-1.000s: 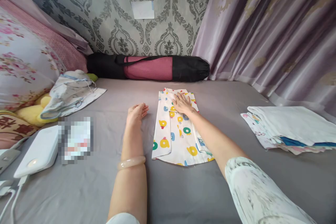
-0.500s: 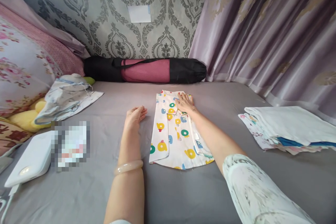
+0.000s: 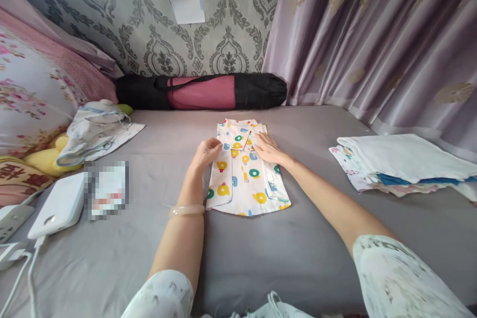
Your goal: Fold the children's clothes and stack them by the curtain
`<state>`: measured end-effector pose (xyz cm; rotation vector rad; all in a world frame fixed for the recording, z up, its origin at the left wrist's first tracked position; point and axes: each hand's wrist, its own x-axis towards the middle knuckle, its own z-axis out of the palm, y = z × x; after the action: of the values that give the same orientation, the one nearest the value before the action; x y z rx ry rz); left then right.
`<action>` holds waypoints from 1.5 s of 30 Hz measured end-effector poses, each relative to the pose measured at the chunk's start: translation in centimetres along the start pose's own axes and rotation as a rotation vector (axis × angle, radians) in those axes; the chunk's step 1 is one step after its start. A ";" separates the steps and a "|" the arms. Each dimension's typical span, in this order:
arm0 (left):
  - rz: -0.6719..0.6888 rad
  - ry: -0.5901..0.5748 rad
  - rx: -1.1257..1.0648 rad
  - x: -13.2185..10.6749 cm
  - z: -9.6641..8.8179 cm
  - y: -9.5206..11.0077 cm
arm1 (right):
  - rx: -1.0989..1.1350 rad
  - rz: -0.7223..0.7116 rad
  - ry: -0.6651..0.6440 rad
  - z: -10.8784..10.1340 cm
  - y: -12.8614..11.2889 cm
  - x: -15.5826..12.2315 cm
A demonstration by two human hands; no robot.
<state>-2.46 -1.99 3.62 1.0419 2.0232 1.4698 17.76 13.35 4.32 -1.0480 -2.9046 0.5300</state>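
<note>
A small white shirt [image 3: 249,179] printed with yellow, green and blue figures lies flat on the grey bed sheet, its side panels and sleeves folded inward and its collar at the far end. My left hand [image 3: 208,152] is at the shirt's upper left edge, fingers curled together and touching the fabric. Across the upper right side, my right hand [image 3: 269,149] rests palm down with its fingers stretched out. The cloth beneath that palm is hidden.
On the right sits a stack of folded clothes [image 3: 406,159]. A rolled mat in a black and pink bag [image 3: 201,93] lies along the wall. To the left are a power bank [image 3: 57,206] with cables, a blurred packet [image 3: 109,190], a crumpled cloth [image 3: 93,131] and a floral pillow [image 3: 30,89].
My left hand has moved right, from beside the shirt to its left edge. My right hand has slid slightly toward me, still flat on the shirt. The view has shifted a little.
</note>
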 end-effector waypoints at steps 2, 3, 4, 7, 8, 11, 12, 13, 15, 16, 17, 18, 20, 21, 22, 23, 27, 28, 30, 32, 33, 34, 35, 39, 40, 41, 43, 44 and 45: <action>0.079 -0.022 0.171 0.0 0.8 -0.4 | -0.022 -0.013 -0.024 0.7 0.3 -2.4; 0.122 -0.024 0.238 0.0 1.1 -0.6 | -0.035 -0.022 -0.026 1.1 0.4 -3.5; 0.158 -0.021 0.290 0.0 1.3 -0.9 | -0.048 -0.032 -0.023 1.5 0.4 -4.5; 0.190 -0.024 0.427 0.0 1.6 -1.5 | -0.083 -0.069 -0.005 2.3 0.3 -6.7; 0.185 -0.035 0.475 0.0 1.7 -1.5 | -0.089 -0.081 -0.005 2.5 0.2 -7.3; 0.188 -0.097 0.621 -0.2 1.7 -1.3 | -0.093 -0.109 -0.030 2.4 -0.6 -9.1; 0.192 -0.125 0.668 -0.3 1.7 -1.1 | -0.088 -0.112 -0.044 2.4 -0.8 -9.8; 0.197 -0.159 0.713 -0.5 1.6 -0.9 | -0.080 -0.118 -0.062 2.3 -1.0 -10.5; 0.208 -0.232 0.780 -0.8 1.3 -0.2 | -0.060 -0.144 -0.094 2.1 -1.3 -12.1; 0.216 -0.274 0.803 -1.1 1.1 0.1 | -0.050 -0.167 -0.104 2.0 -1.4 -12.9; 0.226 -0.319 0.827 -1.5 0.8 0.5 | -0.041 -0.194 -0.108 1.9 -1.4 -13.7; 0.239 -0.365 0.856 -2.0 0.5 0.8 | -0.035 -0.221 -0.109 1.8 -1.4 -14.4; 0.275 -0.445 0.928 -3.3 -0.2 1.4 | -0.032 -0.260 -0.103 1.8 -1.3 -15.8; 0.303 -0.476 0.965 -4.1 -0.6 1.7 | -0.034 -0.275 -0.098 1.7 -1.2 -16.4; 0.335 -0.490 0.988 -4.9 -1.0 1.9 | -0.036 -0.288 -0.089 1.7 -1.1 -17.0; 0.377 -0.501 0.996 -5.9 -1.4 2.1 | -0.038 -0.304 -0.075 1.6 -0.9 -17.5; 0.498 -0.596 0.858 -9.7 -3.2 2.6 | -0.021 -0.382 0.015 1.5 0.2 -18.9; 0.509 -0.622 0.804 -10.6 -3.6 2.7 | -0.013 -0.403 0.033 1.4 0.6 -19.1; 0.503 -0.643 0.736 -12.0 -4.3 2.8 | 0.002 -0.440 0.059 1.2 1.2 -19.2; 0.488 -0.643 0.714 -13.0 -4.7 2.8 | 0.006 -0.479 0.077 1.0 1.6 -19.1; 0.484 -0.642 0.713 -13.4 -4.8 2.7 | -0.001 -0.500 0.085 0.9 1.7 -19.1; 0.485 -0.641 0.714 -13.6 -4.8 2.7 | -0.014 -0.522 0.092 0.8 1.8 -19.0; 0.491 -0.641 0.717 -13.8 -4.8 2.7 | -0.031 -0.543 0.098 0.8 1.7 -18.9; 0.544 -0.663 0.746 -14.2 -4.8 3.4 | -0.114 -0.612 0.118 0.7 1.5 -19.0; 0.556 -0.680 0.757 -14.3 -4.8 3.6 | -0.130 -0.624 0.119 0.7 1.4 -19.1; 0.568 -0.701 0.766 -14.4 -4.8 3.8 | -0.141 -0.631 0.117 0.6 1.4 -19.2; 0.588 -0.738 0.777 -14.5 -5.0 3.9 | -0.145 -0.633 0.105 0.4 1.5 -19.4; 0.596 -0.746 0.779 -14.5 -5.0 3.9 | -0.136 -0.629 0.094 0.3 1.5 -19.4; 0.602 -0.748 0.778 -14.6 -5.1 3.7 | -0.122 -0.627 0.083 0.2 1.6 -19.4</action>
<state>4.20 -15.82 7.63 2.2371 1.7481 0.2728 33.82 2.38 5.72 -0.1172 -2.9789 0.2702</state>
